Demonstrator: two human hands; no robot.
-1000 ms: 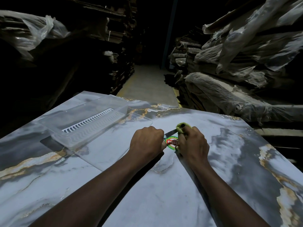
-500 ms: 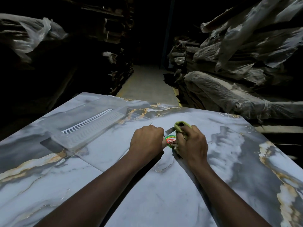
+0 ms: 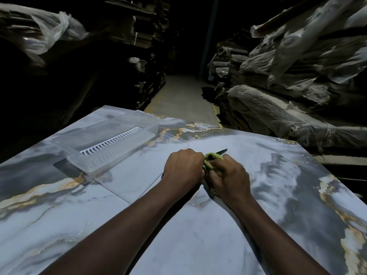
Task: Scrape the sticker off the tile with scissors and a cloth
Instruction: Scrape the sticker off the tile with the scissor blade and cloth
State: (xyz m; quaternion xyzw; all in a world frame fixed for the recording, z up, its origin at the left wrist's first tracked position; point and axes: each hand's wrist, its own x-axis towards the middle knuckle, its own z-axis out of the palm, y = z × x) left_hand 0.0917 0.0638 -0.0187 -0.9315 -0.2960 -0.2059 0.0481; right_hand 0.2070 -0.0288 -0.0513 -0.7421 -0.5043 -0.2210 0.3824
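Left hand (image 3: 183, 169): curled into a fist, we judge round hidden handles.
Right hand (image 3: 228, 175): fingers bunch the soft Cloth (image 3: 211, 158).
Scissors (image 3: 222, 151): stiff tip shows beyond the cloth.
Sticker (image 3: 204, 167): a thin sliver between our hands; we lift its edge.
Tile (image 3: 198, 235): hard, glossy, likely scratchable.

Support: big marble-look tile (image 3: 198, 235), grey-white with gold veins. Far left on it: clear plastic box (image 3: 111, 157) with a white slotted insert (image 3: 113, 142). A thin flat panel (image 3: 139, 175) lies against the box, toward centre. Mid-tile: left hand (image 3: 182, 169) grips scissors (image 3: 221, 151), right hand (image 3: 228, 179) holds a green cloth (image 3: 211, 161) down.
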